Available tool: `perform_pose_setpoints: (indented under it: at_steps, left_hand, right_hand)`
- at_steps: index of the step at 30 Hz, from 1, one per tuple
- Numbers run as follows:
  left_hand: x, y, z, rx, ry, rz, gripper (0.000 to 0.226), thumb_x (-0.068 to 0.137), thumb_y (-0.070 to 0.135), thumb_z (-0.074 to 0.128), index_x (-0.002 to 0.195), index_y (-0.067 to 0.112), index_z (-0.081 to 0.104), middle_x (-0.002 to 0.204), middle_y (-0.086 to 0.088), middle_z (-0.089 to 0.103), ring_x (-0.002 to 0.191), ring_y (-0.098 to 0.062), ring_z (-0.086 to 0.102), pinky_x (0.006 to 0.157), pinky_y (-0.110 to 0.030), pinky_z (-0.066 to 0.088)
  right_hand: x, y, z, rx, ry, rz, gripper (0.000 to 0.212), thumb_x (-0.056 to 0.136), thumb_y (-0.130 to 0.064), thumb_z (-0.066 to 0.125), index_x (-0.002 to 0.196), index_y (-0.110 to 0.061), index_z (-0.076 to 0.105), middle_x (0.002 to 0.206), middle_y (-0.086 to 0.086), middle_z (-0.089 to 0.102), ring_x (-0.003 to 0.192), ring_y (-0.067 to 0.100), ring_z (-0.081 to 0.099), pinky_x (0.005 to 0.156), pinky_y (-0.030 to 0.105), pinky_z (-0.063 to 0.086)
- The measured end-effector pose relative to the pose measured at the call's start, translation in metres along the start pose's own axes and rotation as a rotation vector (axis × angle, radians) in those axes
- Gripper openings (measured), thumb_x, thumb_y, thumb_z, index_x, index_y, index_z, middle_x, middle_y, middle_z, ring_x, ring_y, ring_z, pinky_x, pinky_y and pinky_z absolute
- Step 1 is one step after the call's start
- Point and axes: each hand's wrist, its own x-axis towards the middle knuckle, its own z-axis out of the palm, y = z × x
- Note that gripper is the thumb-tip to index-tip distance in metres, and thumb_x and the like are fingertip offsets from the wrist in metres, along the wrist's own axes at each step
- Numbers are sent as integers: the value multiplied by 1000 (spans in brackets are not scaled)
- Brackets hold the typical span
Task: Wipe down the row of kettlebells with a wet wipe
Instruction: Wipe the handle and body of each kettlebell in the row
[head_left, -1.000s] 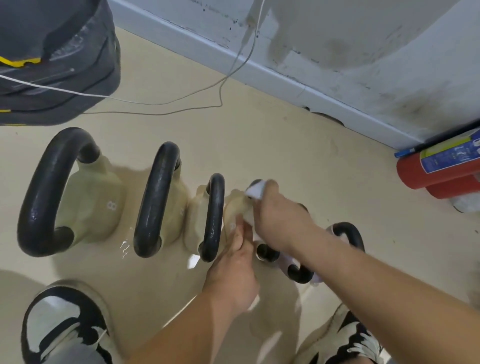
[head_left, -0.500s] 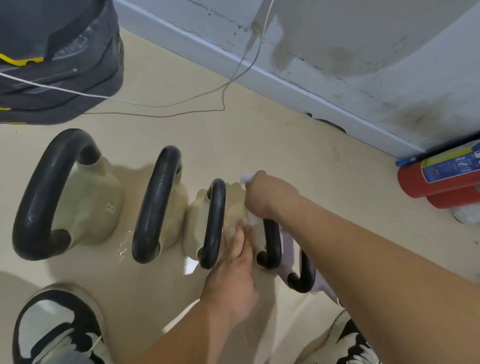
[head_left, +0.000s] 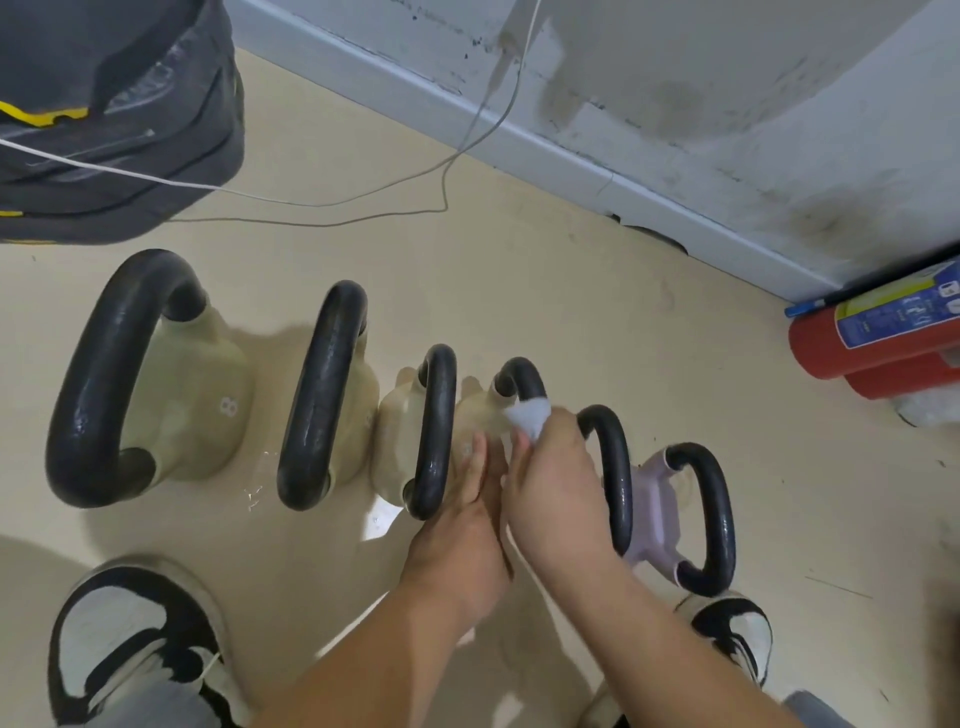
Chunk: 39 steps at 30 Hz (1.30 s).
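Bracing the fourth kettlebell (head_left: 480, 415) with my left hand (head_left: 467, 514) flat and spread against its cream body, I pinch the wet wipe (head_left: 527, 415) in my right hand (head_left: 556, 488), pressing it onto that bell's black handle just beyond my knuckles

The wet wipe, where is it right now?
In the head view, the wet wipe is bunched in the right hand, pressed on the fourth kettlebell from the left.

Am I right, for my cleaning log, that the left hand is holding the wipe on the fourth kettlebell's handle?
Not quite: the right hand holds the wipe on the fourth kettlebell's handle. The left hand rests beside it with nothing in it. The head view shows this.
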Motion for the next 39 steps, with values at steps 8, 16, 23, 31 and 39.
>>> perform_pose_setpoints:
  at_steps: [8,16,23,31,39]
  left_hand:
    - [-27,-12,4,-21,-123,-29,95,99,25,53,158,39,-20,155,31,-30,154,1,7,120,-21,20]
    - [-32,-11,-5,11,-135,-60,89,98,6,42,161,35,-14,167,21,-19,156,-5,7,118,-19,16]
    - [-36,-19,-7,-6,-122,-87,96,90,-7,39,162,31,-12,167,22,-17,156,-3,5,114,-13,18]
    - [-30,-10,-4,55,-129,-53,93,94,4,49,162,33,-7,170,17,-10,153,-13,27,117,-30,35]
    - [-32,-8,-9,29,-140,-100,84,100,8,45,163,28,-6,170,14,-9,157,-11,15,119,-23,20]
  right_hand:
    - [-49,22,32,117,46,294,20,105,-38,40,94,-32,23,94,-3,61,84,27,67,75,45,56]
    - [-44,33,44,255,-106,353,20,107,-18,43,107,-12,62,81,0,67,79,23,67,67,29,48]
    - [-51,34,34,322,149,127,7,104,-25,47,105,-32,47,99,0,61,84,13,63,69,26,48]
    - [-26,0,9,194,143,72,25,93,-19,48,112,-32,56,105,-19,58,107,13,63,88,33,54]
    - [-46,5,12,306,47,165,87,85,-33,60,160,-20,18,134,2,48,132,22,47,111,44,44]
